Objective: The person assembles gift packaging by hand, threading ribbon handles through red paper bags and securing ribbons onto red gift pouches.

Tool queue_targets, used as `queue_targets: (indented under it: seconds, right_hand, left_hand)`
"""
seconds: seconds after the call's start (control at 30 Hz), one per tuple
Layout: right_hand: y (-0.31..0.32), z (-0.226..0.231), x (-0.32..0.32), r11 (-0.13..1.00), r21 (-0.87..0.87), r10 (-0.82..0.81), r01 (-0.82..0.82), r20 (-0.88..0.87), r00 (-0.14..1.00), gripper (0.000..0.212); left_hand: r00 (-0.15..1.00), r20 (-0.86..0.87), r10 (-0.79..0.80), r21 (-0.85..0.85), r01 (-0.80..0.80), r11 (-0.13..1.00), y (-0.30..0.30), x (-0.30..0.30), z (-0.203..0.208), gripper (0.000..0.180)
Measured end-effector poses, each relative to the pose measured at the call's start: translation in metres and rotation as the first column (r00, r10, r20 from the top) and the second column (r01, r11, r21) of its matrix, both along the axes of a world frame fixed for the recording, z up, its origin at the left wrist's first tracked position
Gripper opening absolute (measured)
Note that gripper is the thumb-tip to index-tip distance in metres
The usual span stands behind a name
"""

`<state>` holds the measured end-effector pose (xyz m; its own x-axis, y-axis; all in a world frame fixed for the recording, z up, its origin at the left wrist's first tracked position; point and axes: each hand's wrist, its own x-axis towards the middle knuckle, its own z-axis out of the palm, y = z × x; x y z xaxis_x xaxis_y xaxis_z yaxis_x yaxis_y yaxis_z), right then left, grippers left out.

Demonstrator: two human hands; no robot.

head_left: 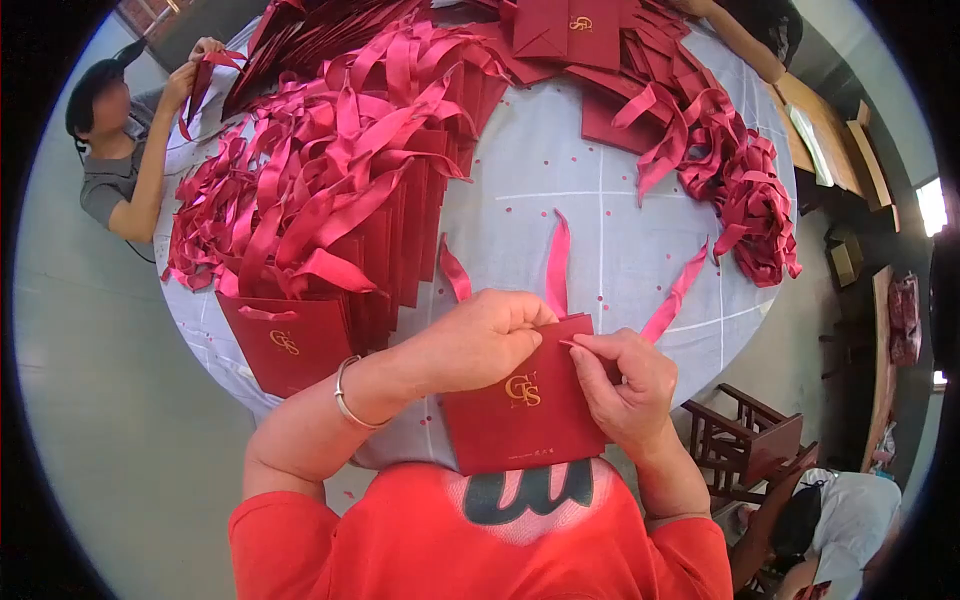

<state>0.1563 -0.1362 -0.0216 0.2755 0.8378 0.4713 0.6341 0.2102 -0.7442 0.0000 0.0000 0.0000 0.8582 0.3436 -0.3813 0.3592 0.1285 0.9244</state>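
Note:
A dark red paper gift bag (pixel 525 425) with gold lettering leans flat against me at the table's near edge. My left hand (pixel 500 340) is closed at its top edge, fingers pinched beside the opening. My right hand (pixel 630 385) pinches a short bit of pink ribbon at the bag's upper right. Beyond the hands, a ribbon end (pixel 558 265) stands up from behind the bag. A second pink ribbon (pixel 680 290) slants off to the right, and another ribbon tail (pixel 454 272) shows to the left. What lies inside my left fingers is hidden.
Rows of finished-looking red bags (pixel 285 345) with pink ribbon handles fill the table's left. A heap of loose ribbons (pixel 745 200) lies right, near flat red bags (pixel 610 120). A person (pixel 120 150) handles a bag at far left. Wooden stools (pixel 745 435) stand right.

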Motion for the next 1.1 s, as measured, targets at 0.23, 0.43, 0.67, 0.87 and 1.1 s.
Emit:
queue_targets:
  seconds: [0.23, 0.43, 0.67, 0.87, 1.1]
  right_hand:
    - [0.001, 0.000, -0.003, 0.999, 0.046, 0.005, -0.008, 0.071, 0.997, 0.012]
    - [0.003, 0.005, -0.002, 0.997, 0.061, 0.026, -0.045, 0.290, 0.957, 0.017]
    - [0.009, 0.029, -0.001, 0.975, -0.192, 0.199, -0.109, 0.551, 0.810, 0.014]
    - [0.012, 0.026, -0.003, 0.977, -0.199, 0.170, -0.081, 0.483, 0.859, 0.014]
    - [0.028, 0.039, 0.021, 0.879, -0.315, 0.330, -0.359, -0.145, 0.933, 0.022]
  left_hand:
    - [1.000, -0.010, -0.012, 0.028, 0.012, 1.000, -0.001, -0.002, -0.003, 0.021]
    - [0.999, -0.031, -0.016, 0.110, 0.019, 0.994, -0.004, -0.001, -0.011, 0.021]
    - [0.998, -0.056, 0.027, 0.349, -0.006, 0.937, -0.010, 0.001, -0.002, 0.021]
    - [0.999, -0.045, 0.023, 0.424, -0.002, 0.906, -0.011, 0.001, 0.000, 0.024]
    - [0.999, 0.028, 0.017, 0.685, -0.031, 0.728, -0.020, -0.004, 0.006, 0.018]
